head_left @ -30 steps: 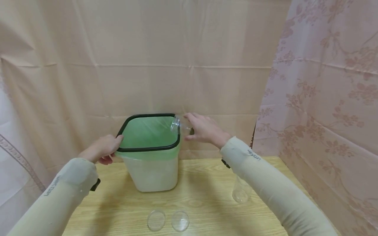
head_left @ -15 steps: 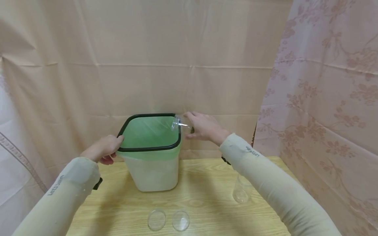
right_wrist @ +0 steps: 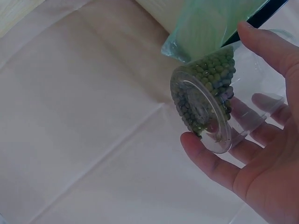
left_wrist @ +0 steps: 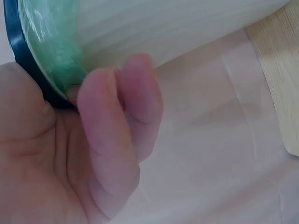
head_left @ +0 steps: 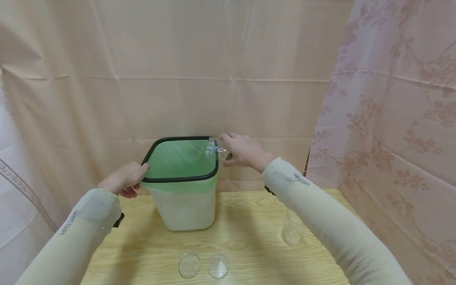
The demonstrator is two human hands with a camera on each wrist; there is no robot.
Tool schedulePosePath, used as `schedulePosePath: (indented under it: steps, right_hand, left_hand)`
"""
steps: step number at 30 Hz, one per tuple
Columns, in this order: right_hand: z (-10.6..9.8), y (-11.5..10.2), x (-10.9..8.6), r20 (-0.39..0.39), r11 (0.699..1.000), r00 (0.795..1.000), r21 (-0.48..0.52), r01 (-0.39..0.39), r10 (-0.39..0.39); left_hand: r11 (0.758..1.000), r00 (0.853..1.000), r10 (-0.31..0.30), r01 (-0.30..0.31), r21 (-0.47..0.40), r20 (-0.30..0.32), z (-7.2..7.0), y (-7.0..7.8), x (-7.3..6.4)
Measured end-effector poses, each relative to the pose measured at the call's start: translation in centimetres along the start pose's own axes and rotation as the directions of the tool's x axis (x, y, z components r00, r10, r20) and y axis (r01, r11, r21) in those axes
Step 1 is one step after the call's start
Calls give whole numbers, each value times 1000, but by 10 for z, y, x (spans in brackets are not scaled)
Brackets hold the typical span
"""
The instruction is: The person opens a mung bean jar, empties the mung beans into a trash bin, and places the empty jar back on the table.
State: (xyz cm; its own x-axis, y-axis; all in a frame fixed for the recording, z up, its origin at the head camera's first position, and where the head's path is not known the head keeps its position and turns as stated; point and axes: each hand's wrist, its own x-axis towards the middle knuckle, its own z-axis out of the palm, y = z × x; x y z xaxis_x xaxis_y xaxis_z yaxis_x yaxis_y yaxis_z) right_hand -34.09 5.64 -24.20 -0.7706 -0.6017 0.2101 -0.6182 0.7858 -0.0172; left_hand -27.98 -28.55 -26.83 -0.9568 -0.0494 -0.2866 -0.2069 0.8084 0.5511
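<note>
A white bin [head_left: 187, 211] with a green liner bag [head_left: 171, 158] and a black rim [head_left: 181, 179] stands on the table. At the rim's left side, my left hand [head_left: 124, 177] grips the edge; in the left wrist view two of its fingers [left_wrist: 110, 130] bend in beside the bag. My right hand [head_left: 246, 150] holds a clear plastic jar [head_left: 211, 148] by its sides, laid almost on its side with the mouth over the bin's right rim. Small green beans [right_wrist: 212, 74] are heaped at the jar's base in the right wrist view.
Two clear round lids [head_left: 189, 265] lie side by side near the table's front. Under my right forearm a second clear jar [head_left: 291, 233] stands on the wooden table [head_left: 249, 245]. A beige curtain [head_left: 171, 79] hangs right behind the bin.
My right hand has risen slightly and shifted a little left, with the jar still lying over the rim. The left hand and the bin have stayed nearly in place.
</note>
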Motion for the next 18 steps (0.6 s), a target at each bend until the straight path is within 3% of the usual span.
schedulePosePath:
  steps: [8, 18]
  right_hand:
    - [-2, -1, 3, 15, 1000, 1000, -16, 1, -1]
    - [-5, -3, 5, 33, 999, 999, -39, 6, -5]
  left_hand:
    - [999, 999, -28, 28, -17, 21, 0, 1, 2]
    - [1000, 999, -18, 18, 16, 30, -1, -1, 3]
